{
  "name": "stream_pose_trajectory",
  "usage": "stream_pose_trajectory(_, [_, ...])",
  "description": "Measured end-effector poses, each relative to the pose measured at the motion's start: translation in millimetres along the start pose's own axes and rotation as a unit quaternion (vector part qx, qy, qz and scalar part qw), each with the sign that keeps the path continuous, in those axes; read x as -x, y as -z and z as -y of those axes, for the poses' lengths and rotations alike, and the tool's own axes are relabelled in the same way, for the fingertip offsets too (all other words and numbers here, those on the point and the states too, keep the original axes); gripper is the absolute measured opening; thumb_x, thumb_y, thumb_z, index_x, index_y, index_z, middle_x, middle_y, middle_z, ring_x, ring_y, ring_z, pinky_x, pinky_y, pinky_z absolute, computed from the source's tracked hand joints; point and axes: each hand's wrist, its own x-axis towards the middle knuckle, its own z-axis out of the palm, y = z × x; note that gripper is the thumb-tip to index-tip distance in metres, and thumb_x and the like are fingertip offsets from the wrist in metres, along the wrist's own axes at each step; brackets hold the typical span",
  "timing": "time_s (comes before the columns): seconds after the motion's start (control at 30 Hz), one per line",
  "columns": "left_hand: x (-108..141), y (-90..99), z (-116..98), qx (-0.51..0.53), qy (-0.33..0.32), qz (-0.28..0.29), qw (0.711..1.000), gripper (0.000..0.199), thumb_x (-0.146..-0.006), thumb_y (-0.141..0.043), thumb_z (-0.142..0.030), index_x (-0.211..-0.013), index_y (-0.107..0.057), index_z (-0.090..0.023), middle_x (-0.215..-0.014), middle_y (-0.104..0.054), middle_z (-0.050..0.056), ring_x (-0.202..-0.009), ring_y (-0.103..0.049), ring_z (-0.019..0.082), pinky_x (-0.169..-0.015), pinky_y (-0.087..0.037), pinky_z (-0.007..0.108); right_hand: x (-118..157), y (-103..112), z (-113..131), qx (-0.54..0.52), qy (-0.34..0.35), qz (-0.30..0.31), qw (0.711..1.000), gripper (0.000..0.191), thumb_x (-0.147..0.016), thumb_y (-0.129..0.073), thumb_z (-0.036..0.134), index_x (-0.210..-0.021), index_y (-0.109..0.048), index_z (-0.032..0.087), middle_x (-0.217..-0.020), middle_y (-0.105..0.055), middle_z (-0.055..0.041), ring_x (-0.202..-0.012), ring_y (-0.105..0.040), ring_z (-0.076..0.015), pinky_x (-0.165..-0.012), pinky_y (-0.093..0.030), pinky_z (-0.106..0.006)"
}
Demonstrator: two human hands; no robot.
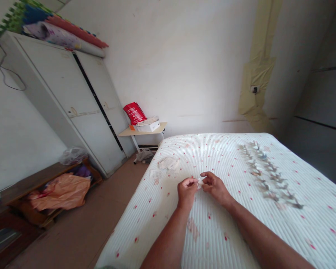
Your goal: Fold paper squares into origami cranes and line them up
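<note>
My left hand (186,191) is above the middle of the bed, its thumb and fingers pinched on a small whitish piece (199,183). What the piece is cannot be made out. Close on its other side is my right hand (215,186), with index finger and thumb apart and the thumb by the piece's edge. Whether the thumb touches it is unclear. To the right, several small dark and grey figures (273,173), blurred, stand in rows. Beyond my left hand lie several pale printed paper slips (168,163), partly overlapping.
The bed (212,239) has a white ribbed cover with red specks. At its far left stands a small table (123,132) with a red bag (134,113) and a white box (149,126). A grey cabinet (64,89) and a wooden bench (16,194) line the left side.
</note>
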Motion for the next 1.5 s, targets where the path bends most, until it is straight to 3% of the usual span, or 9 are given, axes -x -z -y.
stream_pose_trajectory(0.37, [-2.3,3.5,0.1,-0.018,0.009,0.000,1.000,0.013,-0.055,-0.063,-0.020,-0.064,-0.065,-0.012,-0.050,-0.060,0.000,-0.046,-0.052,0.010,-0.047,-0.039,0.020,1.0,15.5,0.1,-0.023,-0.088,0.038,0.995,0.030,-0.061,-0.053,0.023,-0.091,-0.048,0.019,-0.065,-0.060,0.0031,-0.049,-0.053,-0.0101,-0.044,-0.036,-0.020])
stream_pose_trajectory(0.53, [-0.7,3.2,2.3,-0.041,0.001,0.019,0.999,0.010,-0.057,-0.060,-0.017,-0.064,-0.065,-0.012,-0.049,-0.058,-0.001,-0.045,-0.049,0.009,-0.047,-0.036,0.019,1.8,11.2,-1.5,-0.023,-0.071,0.025,0.997,0.025,-0.064,-0.057,0.028,-0.087,-0.050,0.019,-0.057,-0.053,0.0058,-0.043,-0.045,-0.0075,-0.041,-0.034,-0.019])
stream_pose_trajectory(0.67, [-1.4,3.8,10.1,-0.130,-0.041,0.028,0.990,0.013,-0.062,-0.056,-0.018,-0.068,-0.067,-0.014,-0.056,-0.063,0.001,-0.052,-0.053,0.012,-0.053,-0.039,0.022,1.9,6.4,-3.1,0.002,-0.058,0.015,0.998,0.017,-0.064,-0.055,0.024,-0.079,-0.049,0.020,-0.047,-0.046,0.0090,-0.039,-0.040,-0.0071,-0.040,-0.030,-0.020])
stream_pose_trajectory(0.8, [-0.9,5.1,14.0,-0.281,-0.106,0.035,0.953,0.014,-0.064,-0.056,-0.017,-0.069,-0.069,-0.019,-0.067,-0.067,0.004,-0.063,-0.058,0.015,-0.062,-0.040,0.024,0.0,10.2,-5.8,0.112,-0.067,-0.002,0.991,0.015,-0.061,-0.050,0.015,-0.074,-0.052,0.020,-0.046,-0.048,0.0075,-0.041,-0.042,-0.0087,-0.043,-0.030,-0.021])
stream_pose_trajectory(0.93, [3.4,3.7,10.9,-0.403,-0.141,0.050,0.903,0.014,-0.065,-0.057,-0.016,-0.066,-0.069,-0.022,-0.067,-0.065,0.003,-0.062,-0.057,0.015,-0.060,-0.036,0.023,0.3,12.3,-4.6,0.272,-0.027,-0.022,0.962,0.018,-0.057,-0.050,0.006,-0.068,-0.055,0.019,-0.054,-0.054,0.0032,-0.051,-0.048,-0.0109,-0.052,-0.032,-0.023])
stream_pose_trajectory(1.1, [6.4,3.1,8.9,-0.500,-0.130,0.071,0.853,0.014,-0.069,-0.056,-0.018,-0.068,-0.069,-0.023,-0.071,-0.060,0.002,-0.064,-0.053,0.013,-0.059,-0.033,0.022,3.5,9.3,0.0,0.391,-0.023,-0.010,0.920,0.019,-0.061,-0.049,0.006,-0.072,-0.058,0.018,-0.063,-0.058,-0.0011,-0.059,-0.051,-0.0128,-0.055,-0.031,-0.023])
stream_pose_trajectory(1.3, [3.7,8.3,5.4,-0.597,-0.132,0.087,0.787,0.012,-0.074,-0.058,-0.029,-0.072,-0.069,-0.027,-0.083,-0.059,0.001,-0.085,-0.051,0.014,-0.074,-0.034,0.024,-1.4,16.1,3.9,0.429,-0.084,0.009,0.899,0.020,-0.061,-0.053,0.007,-0.077,-0.059,0.017,-0.069,-0.061,-0.0004,-0.061,-0.052,-0.0106,-0.056,-0.031,-0.019])
stream_pose_trajectory(1.5, [4.0,9.9,2.6,-0.605,-0.131,0.090,0.780,0.009,-0.073,-0.061,-0.032,-0.073,-0.069,-0.030,-0.086,-0.061,-0.001,-0.091,-0.050,0.016,-0.076,-0.033,0.028,-7.2,15.8,2.7,0.435,-0.127,0.002,0.891,0.007,-0.064,-0.055,0.016,-0.071,-0.057,0.017,-0.067,-0.060,-0.0009,-0.059,-0.052,-0.0111,-0.052,-0.030,-0.019])
